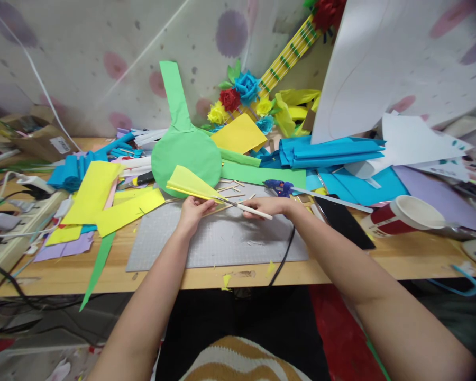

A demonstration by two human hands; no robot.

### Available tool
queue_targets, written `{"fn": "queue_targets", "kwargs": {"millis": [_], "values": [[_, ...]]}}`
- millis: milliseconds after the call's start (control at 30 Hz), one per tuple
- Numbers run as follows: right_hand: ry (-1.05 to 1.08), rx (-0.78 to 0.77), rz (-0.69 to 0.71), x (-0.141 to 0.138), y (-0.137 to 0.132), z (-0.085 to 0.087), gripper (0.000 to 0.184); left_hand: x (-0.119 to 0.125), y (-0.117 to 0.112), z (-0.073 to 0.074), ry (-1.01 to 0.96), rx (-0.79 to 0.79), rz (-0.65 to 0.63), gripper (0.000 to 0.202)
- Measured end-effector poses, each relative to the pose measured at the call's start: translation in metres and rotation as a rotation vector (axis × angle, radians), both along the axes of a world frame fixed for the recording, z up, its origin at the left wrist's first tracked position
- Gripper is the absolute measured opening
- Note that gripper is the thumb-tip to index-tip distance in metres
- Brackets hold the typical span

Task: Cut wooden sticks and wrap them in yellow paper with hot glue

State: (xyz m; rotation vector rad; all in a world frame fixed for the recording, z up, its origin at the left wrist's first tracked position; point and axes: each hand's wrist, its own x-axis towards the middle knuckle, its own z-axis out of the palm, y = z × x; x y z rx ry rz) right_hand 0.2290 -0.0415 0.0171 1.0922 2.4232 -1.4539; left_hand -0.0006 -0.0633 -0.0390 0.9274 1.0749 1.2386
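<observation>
My left hand (194, 213) pinches a folded piece of yellow crepe paper (190, 183) above the grey cutting mat (158, 241). In my right hand (262, 207) is a pair of scissors with white handles (261, 212). Their blades point left and reach the paper's edge near my left fingertips; whether they are cutting into it I cannot tell. Behind the paper lies a green round shape with a strip at its top (186, 151). Several thin wooden sticks (232, 188) lie on the mat around the scissors.
A blue glue gun (278, 187) with a long white stick lies right of my hands, near a black phone-like slab (343, 222) and a paper cup (404, 216). Yellow paper sheets (93, 193) and a power strip (27, 227) are left. Blue crepe paper (333, 152) lies behind.
</observation>
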Motion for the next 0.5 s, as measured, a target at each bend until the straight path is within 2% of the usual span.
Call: {"fn": "queue_targets", "kwargs": {"millis": [167, 267, 367, 500], "values": [[-0.006, -0.143, 0.026, 0.001, 0.004, 0.005, 0.025, 0.002, -0.003, 0.004, 0.001, -0.036, -0.022, 0.038], [-0.001, -0.194, 0.024, -0.003, 0.006, 0.005, 0.026, 0.003, -0.005, 0.006, 0.004, -0.059, -0.033, 0.037], [-0.023, -0.204, -0.006, -0.008, 0.007, 0.006, 0.031, 0.004, -0.006, 0.008, 0.009, -0.064, -0.03, 0.036], [-0.037, -0.139, 0.007, -0.014, 0.008, 0.005, 0.035, 0.004, -0.006, 0.008, -0.003, -0.068, -0.022, 0.035]]}}
